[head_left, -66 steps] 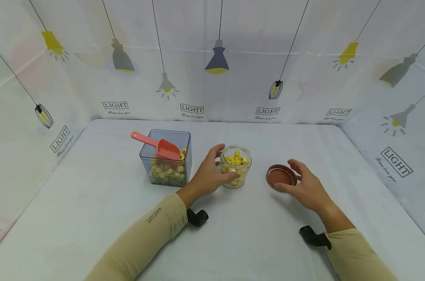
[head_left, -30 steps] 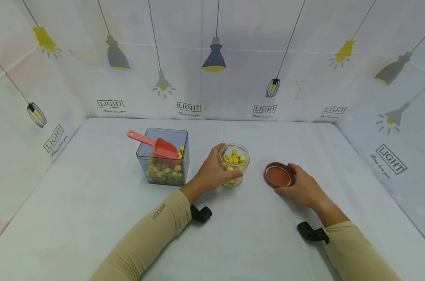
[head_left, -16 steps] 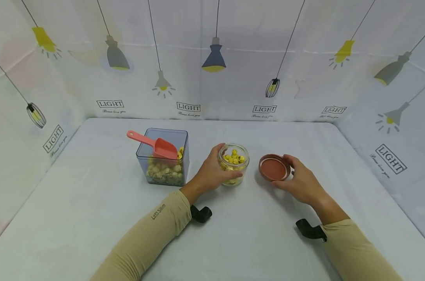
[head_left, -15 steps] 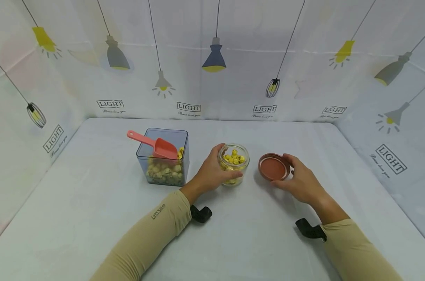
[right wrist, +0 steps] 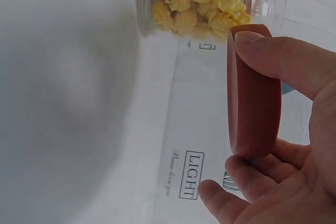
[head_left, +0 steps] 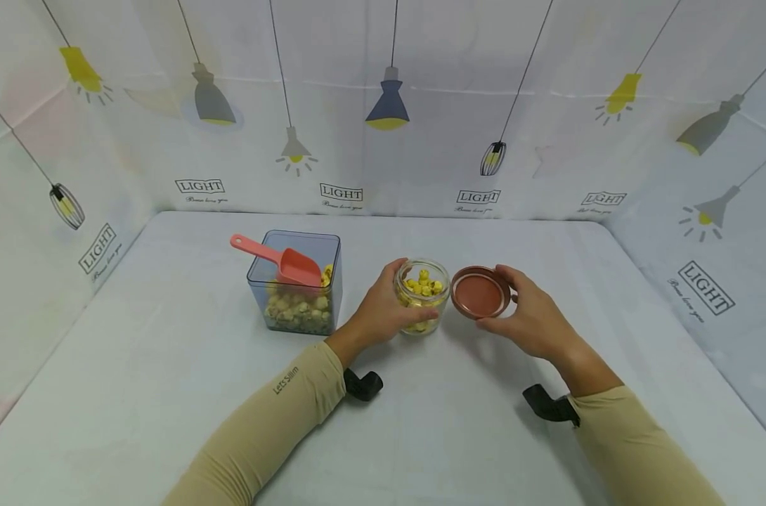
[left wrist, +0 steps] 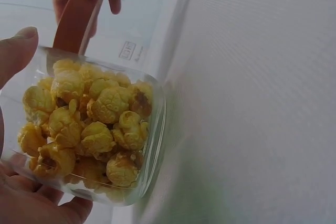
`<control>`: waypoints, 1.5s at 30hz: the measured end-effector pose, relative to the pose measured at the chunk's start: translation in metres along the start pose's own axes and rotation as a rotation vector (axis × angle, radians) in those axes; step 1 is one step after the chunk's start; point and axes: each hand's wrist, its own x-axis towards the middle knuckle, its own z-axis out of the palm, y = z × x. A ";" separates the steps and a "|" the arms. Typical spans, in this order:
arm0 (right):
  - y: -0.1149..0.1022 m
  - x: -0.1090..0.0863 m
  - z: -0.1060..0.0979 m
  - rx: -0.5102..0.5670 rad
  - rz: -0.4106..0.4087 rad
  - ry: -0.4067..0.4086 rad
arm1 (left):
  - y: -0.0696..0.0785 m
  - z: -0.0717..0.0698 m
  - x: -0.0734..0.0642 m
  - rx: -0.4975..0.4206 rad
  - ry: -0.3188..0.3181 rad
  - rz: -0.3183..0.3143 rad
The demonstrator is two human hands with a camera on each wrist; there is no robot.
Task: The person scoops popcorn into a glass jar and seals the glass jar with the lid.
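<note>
My left hand [head_left: 386, 306] grips a clear glass jar [head_left: 442, 309] of yellow popcorn [left wrist: 100, 124] from its left side; the jar stands upright and uncovered on the table. In my right hand [head_left: 531, 316] is a reddish-brown round lid [head_left: 481, 294], pinched at its edge between thumb and fingers. The lid is tilted, its hollow inner side facing up toward the head camera, raised over the cloth just right of the jar's rim. From the right wrist view, the thumb [right wrist: 278, 59] lies on the lid's side wall and the fingertips curl under the opposite edge.
Left of the jar stands a clear bluish square container [head_left: 335, 309] part filled with popcorn. A pink scoop [head_left: 297, 268] lies across its top, handle reaching past the left rim. A white cloth covers the table [head_left: 383, 436]; a lamp-printed curtain [head_left: 433, 126] rises behind.
My right hand took hold of the lid, lifted it from the table and carried it left, up close to the jar. My left hand stays on the jar.
</note>
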 end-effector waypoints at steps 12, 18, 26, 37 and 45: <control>-0.017 0.005 -0.014 -0.063 -0.027 -0.003 | 0.000 0.000 -0.001 0.002 -0.002 -0.007; -0.026 0.005 -0.018 -0.110 -0.021 -0.020 | 0.001 0.000 -0.001 -0.002 0.001 -0.009; -0.032 0.004 -0.020 -0.138 -0.022 -0.009 | 0.002 0.001 0.000 -0.009 -0.002 0.009; -0.047 0.007 -0.028 -0.211 -0.078 -0.030 | 0.002 0.001 0.000 -0.011 -0.002 0.007; -0.052 0.013 -0.031 -0.102 -0.135 -0.017 | 0.000 0.001 0.000 -0.013 -0.001 0.000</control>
